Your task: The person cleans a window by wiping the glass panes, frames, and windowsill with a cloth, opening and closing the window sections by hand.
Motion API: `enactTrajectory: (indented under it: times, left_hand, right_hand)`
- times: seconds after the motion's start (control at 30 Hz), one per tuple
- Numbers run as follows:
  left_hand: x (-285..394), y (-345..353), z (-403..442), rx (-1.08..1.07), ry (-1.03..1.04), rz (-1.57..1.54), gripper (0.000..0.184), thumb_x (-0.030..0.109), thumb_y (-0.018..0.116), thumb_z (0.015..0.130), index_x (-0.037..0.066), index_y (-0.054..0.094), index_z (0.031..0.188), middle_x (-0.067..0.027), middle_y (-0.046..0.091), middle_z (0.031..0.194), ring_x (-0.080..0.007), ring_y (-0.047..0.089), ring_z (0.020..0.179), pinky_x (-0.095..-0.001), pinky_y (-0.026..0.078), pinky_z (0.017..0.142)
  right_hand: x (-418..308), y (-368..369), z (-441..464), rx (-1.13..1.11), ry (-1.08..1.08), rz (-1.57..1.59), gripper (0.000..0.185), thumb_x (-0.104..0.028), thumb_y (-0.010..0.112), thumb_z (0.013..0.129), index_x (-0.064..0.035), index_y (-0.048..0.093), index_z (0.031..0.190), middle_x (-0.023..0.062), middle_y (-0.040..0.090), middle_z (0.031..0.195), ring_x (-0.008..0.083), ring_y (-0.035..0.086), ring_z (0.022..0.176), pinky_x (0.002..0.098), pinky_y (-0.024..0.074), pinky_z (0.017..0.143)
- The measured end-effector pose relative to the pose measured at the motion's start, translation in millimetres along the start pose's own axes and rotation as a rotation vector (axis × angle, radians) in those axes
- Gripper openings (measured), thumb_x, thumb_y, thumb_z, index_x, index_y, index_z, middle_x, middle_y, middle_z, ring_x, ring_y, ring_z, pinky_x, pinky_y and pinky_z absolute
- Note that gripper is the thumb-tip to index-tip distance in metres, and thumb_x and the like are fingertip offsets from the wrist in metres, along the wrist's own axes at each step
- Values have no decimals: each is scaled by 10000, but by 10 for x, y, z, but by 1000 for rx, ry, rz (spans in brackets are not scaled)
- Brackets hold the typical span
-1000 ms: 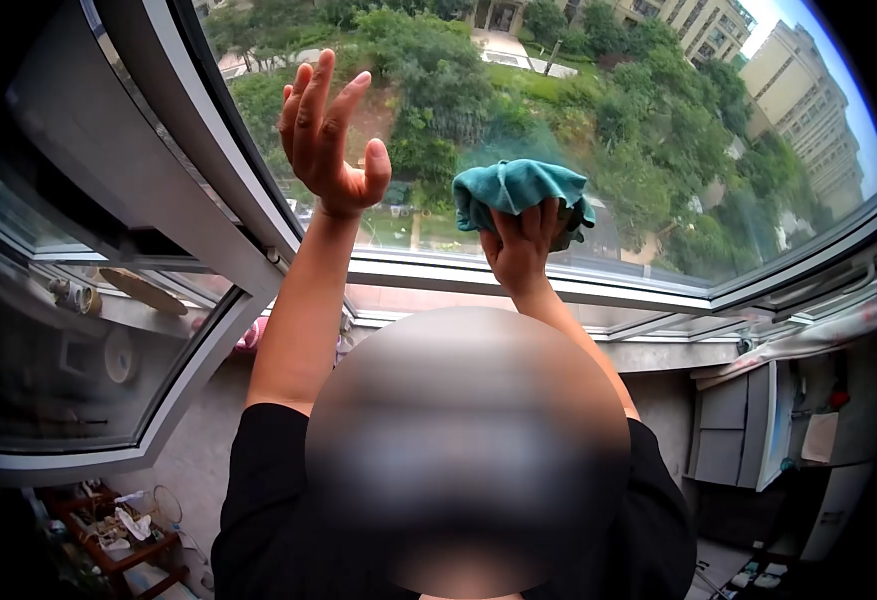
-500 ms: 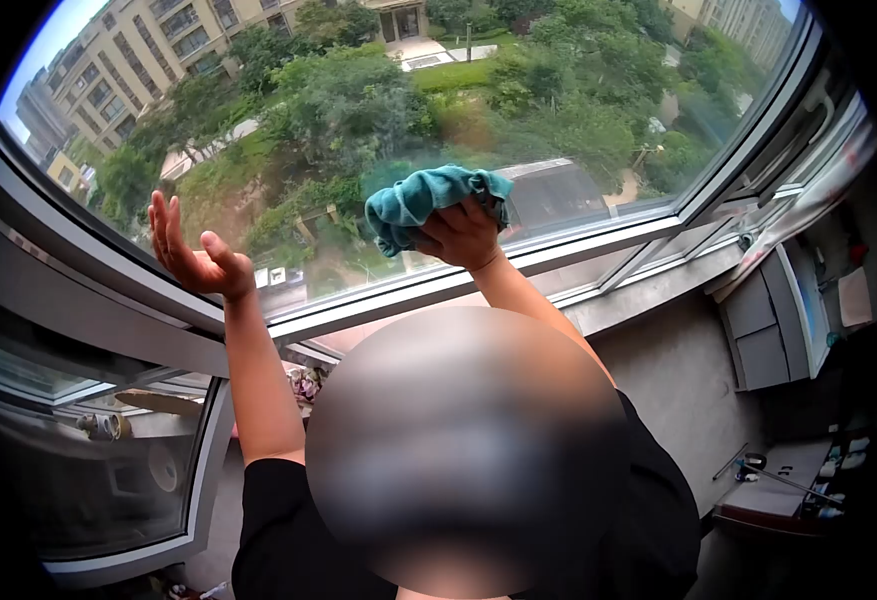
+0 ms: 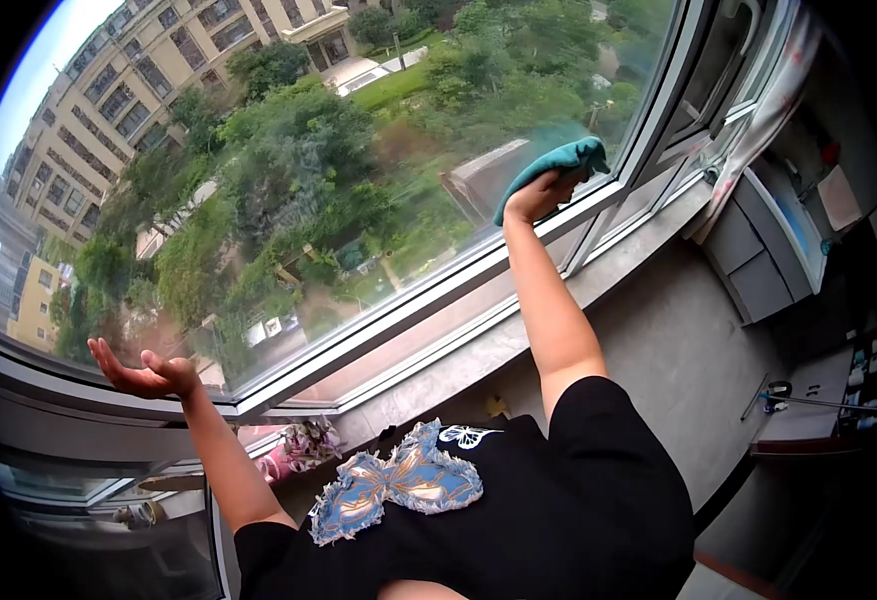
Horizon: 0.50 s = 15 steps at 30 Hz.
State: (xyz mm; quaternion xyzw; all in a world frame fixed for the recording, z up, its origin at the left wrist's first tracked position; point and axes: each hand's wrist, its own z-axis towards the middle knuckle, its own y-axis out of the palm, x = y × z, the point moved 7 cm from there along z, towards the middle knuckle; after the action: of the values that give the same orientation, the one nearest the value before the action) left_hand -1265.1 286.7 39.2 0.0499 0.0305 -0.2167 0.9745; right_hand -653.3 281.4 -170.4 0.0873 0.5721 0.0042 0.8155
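A teal cloth is bunched under my right hand, which presses it to the window glass near the lower right of the pane. Part of the fingers is hidden by the cloth. At the lower left, my left hand is raised with the palm up and the fingers spread, holding nothing. It is close to the window frame; whether it touches the glass I cannot tell.
A sill runs below the window. Bundled floral fabric lies at the lower left. To the right stand a grey cabinet and a hanging curtain. Trees and buildings show outside.
My right hand has moved the cloth to the right across the glass, towards the frame. The view has turned, and my left hand, still open, appears lower and further left.
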Motion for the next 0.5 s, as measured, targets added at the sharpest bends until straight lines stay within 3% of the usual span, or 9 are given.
enactTrajectory:
  times: [0.07,0.13,0.2,0.23,0.27,0.33,0.43,0.5]
  left_hand:
    - [8,-6,-1,3,21,56,580,431,375,1040,26,572,1406,-189,575,1459,-340,527,1362,-474,369,1137]
    - [18,-5,-12,10,26,96,570,430,371,1041,43,596,1394,-179,584,1455,-325,532,1351,-466,377,1122]
    - [5,2,-7,-14,34,146,581,446,341,1060,57,617,1392,-162,574,1472,-301,532,1350,-461,388,1110]
    - [-1,-9,-11,-13,54,139,582,451,338,1066,59,615,1396,-163,564,1481,-306,529,1353,-463,388,1110]
    - [0,7,-14,0,67,129,584,456,334,1072,60,613,1399,-164,554,1491,-310,526,1356,-465,388,1110]
    - [-65,7,-46,-20,63,143,575,453,345,1078,58,612,1399,-166,538,1502,-321,516,1368,-472,378,1127]
    - [-79,2,-49,-30,63,91,551,418,372,1080,29,605,1393,-182,518,1511,-338,479,1418,-498,367,1157]
    - [-76,2,-81,-30,46,83,537,396,381,1080,21,602,1394,-189,517,1512,-354,469,1430,-503,364,1160]
  right_hand:
    - [-132,-79,-1022,-78,-205,25,802,-575,272,1075,5,209,1624,276,221,1665,465,261,1513,550,177,1234]
    - [-583,-249,-1930,-290,-229,116,874,-652,310,1035,-13,219,1625,293,182,1666,523,196,1515,646,121,1213]
    - [-923,-198,-2538,-486,-478,227,814,-602,452,1008,-28,366,1579,295,243,1627,545,208,1492,694,102,1178]
    - [-1251,-92,-2607,-652,-631,160,699,-584,511,976,-142,517,1518,233,315,1612,516,237,1490,697,118,1172]
    - [-1696,-54,-2544,-543,-873,142,622,-571,615,908,-298,589,1466,120,371,1610,442,260,1507,675,138,1193]
    - [-2640,38,-2169,-548,-1154,248,655,-526,709,844,-395,563,1468,42,385,1616,364,283,1522,664,152,1216]
    - [-3632,250,-1414,-503,-1286,355,758,-437,790,776,-407,524,1485,12,415,1595,325,342,1500,625,175,1242]
    - [-4202,342,-805,-478,-1315,440,737,-367,793,790,-388,526,1477,26,429,1580,335,367,1480,620,205,1232]
